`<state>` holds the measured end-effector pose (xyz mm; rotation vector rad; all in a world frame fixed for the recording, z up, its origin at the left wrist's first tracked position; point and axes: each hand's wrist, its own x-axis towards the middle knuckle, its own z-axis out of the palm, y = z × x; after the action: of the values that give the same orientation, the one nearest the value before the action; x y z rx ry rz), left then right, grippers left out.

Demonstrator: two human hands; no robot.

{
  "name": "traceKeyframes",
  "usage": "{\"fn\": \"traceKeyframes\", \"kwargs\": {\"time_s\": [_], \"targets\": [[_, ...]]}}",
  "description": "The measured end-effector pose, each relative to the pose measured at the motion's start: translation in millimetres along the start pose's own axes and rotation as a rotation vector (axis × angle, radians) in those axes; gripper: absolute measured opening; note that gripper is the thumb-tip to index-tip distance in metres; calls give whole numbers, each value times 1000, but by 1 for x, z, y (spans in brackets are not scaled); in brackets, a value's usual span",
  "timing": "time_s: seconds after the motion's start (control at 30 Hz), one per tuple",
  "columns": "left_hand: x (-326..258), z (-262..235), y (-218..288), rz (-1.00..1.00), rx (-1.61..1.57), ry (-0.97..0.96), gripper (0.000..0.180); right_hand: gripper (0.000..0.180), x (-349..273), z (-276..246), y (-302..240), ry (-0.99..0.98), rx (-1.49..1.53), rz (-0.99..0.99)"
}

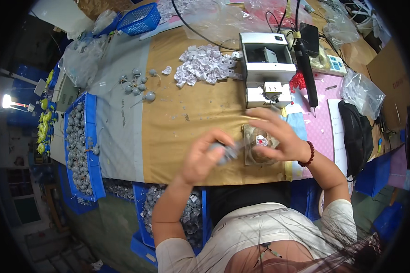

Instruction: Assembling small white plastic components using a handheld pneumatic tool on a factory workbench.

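Observation:
My left hand (202,157) is closed around a small grey rounded part (224,154), which is smeared by motion. To its right, my right hand (280,139) hovers with fingers stretched apart, and nothing shows in its grip. Partly under that hand sits a clear, squarish block (250,157) on the tabletop. A small white plastic piece with a red spot (261,140) lies on the block, next to my right thumb. Whether the thumb touches it, I cannot tell.
A pile of white plastic pieces (205,66) lies ahead, beside a white machine (267,68). A black pen-shaped tool (306,73) hangs at the right by its cable. Several grey balls (134,84) lie at left, near a blue bin's rim (94,150). A black pouch (356,136) lies far right.

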<state>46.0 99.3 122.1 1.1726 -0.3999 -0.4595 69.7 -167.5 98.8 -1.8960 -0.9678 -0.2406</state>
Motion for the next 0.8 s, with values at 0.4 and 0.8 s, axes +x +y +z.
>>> {"fn": "traceKeyframes", "kwargs": {"time_s": [0.4, 0.8], "targets": [[-2, 57, -82, -32, 508, 306, 38, 19, -58, -14, 4, -176, 300, 543], [0, 61, -158, -49, 793, 451, 42, 26, -93, 19, 43, -154, -309, 152]]}}
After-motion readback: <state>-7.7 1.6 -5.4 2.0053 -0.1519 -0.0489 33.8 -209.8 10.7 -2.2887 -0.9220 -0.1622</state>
